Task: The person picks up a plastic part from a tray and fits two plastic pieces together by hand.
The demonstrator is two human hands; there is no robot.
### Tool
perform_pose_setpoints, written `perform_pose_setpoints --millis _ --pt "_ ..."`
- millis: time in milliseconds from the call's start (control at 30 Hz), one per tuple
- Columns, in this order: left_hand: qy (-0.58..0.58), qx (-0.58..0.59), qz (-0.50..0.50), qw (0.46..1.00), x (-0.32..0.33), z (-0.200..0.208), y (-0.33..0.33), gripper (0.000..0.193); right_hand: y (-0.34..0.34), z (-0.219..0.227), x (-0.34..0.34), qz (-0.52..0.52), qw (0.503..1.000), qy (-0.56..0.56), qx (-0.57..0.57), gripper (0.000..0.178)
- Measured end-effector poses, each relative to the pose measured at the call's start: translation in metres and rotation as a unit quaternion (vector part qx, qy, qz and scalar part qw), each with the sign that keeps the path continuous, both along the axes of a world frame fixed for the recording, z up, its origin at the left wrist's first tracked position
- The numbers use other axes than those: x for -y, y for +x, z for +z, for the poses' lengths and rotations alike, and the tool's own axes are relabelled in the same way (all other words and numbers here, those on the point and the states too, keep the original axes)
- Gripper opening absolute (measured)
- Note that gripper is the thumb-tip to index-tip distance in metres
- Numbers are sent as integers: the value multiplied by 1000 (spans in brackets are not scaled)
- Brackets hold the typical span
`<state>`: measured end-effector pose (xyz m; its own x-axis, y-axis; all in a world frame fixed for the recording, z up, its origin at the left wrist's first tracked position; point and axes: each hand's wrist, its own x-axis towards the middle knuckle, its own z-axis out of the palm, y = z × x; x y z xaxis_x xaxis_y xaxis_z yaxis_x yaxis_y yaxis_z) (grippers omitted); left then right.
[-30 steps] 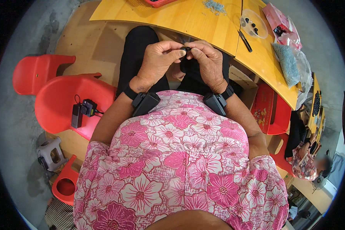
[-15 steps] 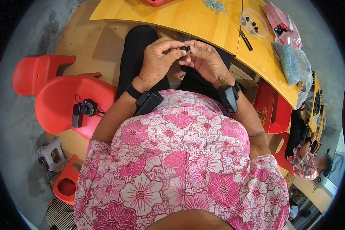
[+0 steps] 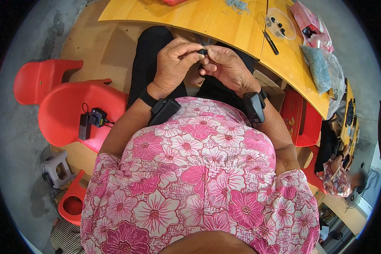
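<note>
Between my two hands, over my lap and just short of the table's edge, is a small black part point(image 3: 202, 52), mostly covered by fingertips. My left hand point(image 3: 177, 63) pinches it from the left with thumb and forefinger. From the other side my right hand point(image 3: 227, 67) grips it, thumb on top and the other fingers curled below. Its exact kind is too small and too hidden to tell. On the table to the right, a clear round dish point(image 3: 280, 24) holds several similar small black pieces. A black pen-like tool point(image 3: 271, 43) lies beside the dish.
The yellow table point(image 3: 207, 23) carries a heap of small clear bits point(image 3: 238, 6), a bag of bluish-grey granules point(image 3: 316, 70) and a pink package point(image 3: 304, 17). Left stands a red chair point(image 3: 63, 114) with a small black device point(image 3: 98, 117) on it. Another person point(image 3: 336, 178) sits far right.
Both hands keep hold of the small black part. My fingers have shifted slightly around it, and the right hand's lower fingers are curled a little differently.
</note>
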<state>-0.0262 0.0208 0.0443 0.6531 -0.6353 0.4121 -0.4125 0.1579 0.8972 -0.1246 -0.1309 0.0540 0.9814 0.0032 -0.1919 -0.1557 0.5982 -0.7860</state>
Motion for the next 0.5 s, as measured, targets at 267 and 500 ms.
perform_pose_setpoints --millis 267,500 --pt "3 26 10 1000 -1 1 1 16 0 4 -8 -5 1000 -20 18 25" --pt "6 43 4 999 -2 -1 4 15 1 7 -14 -19 999 -20 33 23"
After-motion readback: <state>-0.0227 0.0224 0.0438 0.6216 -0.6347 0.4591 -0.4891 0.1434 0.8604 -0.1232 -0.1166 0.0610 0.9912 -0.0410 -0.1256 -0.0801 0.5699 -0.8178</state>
